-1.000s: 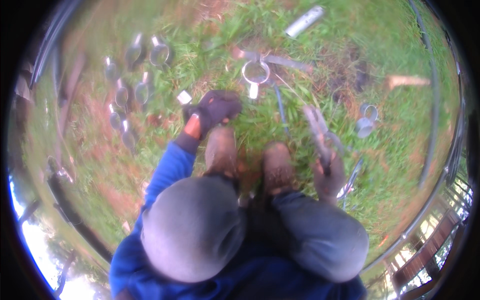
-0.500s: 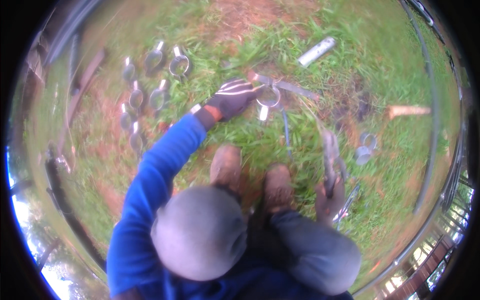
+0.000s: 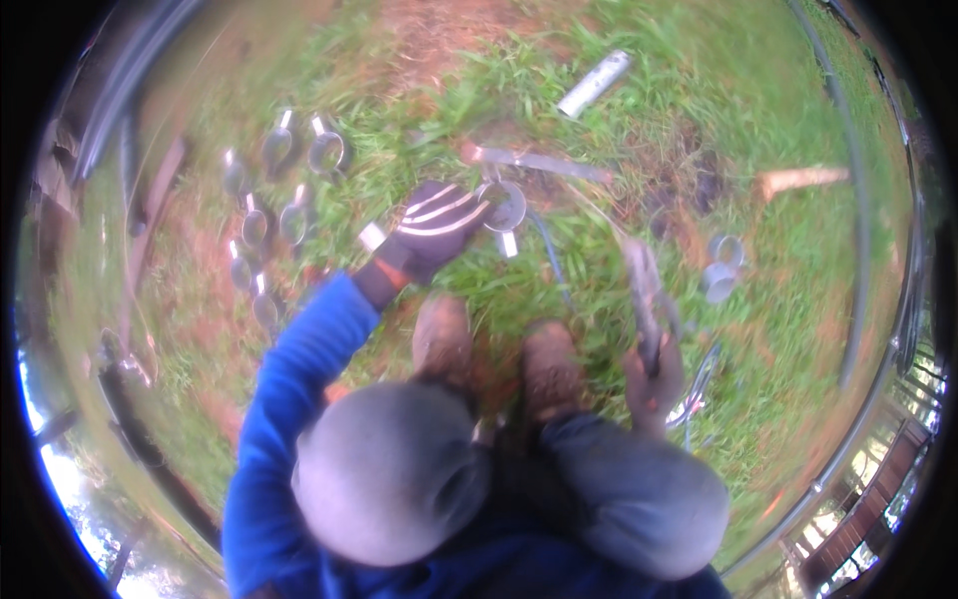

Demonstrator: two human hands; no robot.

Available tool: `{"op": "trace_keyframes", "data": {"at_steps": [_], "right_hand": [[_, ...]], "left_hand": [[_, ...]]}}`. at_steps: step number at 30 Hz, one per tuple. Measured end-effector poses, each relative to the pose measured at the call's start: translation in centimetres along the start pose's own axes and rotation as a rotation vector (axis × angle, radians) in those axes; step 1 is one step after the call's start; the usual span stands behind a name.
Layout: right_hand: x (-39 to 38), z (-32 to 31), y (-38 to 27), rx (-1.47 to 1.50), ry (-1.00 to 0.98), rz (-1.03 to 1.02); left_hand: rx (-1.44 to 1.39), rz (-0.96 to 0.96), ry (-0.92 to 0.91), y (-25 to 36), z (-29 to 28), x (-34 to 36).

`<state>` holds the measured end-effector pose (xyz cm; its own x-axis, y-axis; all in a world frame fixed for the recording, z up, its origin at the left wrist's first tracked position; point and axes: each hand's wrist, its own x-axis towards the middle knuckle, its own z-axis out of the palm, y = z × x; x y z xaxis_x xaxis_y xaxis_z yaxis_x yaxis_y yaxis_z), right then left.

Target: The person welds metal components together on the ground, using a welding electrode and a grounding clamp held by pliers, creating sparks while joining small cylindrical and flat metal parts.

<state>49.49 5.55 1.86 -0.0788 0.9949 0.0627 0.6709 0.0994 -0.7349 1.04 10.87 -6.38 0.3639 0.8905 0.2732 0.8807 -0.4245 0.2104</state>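
My left hand, in a dark glove with pale stripes, is closed on the edge of a metal ring with a short tab. The ring is beside a flat metal bar on the grass. My right hand is wrapped round the handle of a welding electrode holder. A thin rod runs from its tip up toward the bar; blur hides the rod's end. Several similar tabbed rings stand in the grass to the left.
A short metal pipe lies at the far right of the bar. Further right are a wooden stick and two grey pipe pieces. A blue cable crosses the grass. My boots are just below the work.
My left hand has drawn the ring slightly nearer to me and away from the bar. The whole view has shifted a little. My right hand still holds the electrode holder.
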Motion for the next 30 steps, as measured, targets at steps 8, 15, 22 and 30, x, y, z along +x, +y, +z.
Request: {"op": "trace_keyframes", "data": {"at_steps": [8, 15, 22, 30], "right_hand": [[0.1, -0.3, -0.6, 0.045, -0.024, 0.064], [0.7, -0.2, -1.7, 0.147, -0.004, 0.140], [0.5, -0.6, -1.4, 0.182, -0.003, 0.208], [0.1, -0.6, -0.8, 0.175, -0.031, 0.267]], "left_hand": [[-0.551, -0.478, -0.075, -1.0, 1.6, -1.0], [-0.120, -0.026, 0.040, 0.6, -2.2, 3.1], [-0.653, -0.604, -0.393, -0.2, -4.4, 5.1], [-0.508, -0.767, -0.333, -2.6, -1.6, 4.7]]}}
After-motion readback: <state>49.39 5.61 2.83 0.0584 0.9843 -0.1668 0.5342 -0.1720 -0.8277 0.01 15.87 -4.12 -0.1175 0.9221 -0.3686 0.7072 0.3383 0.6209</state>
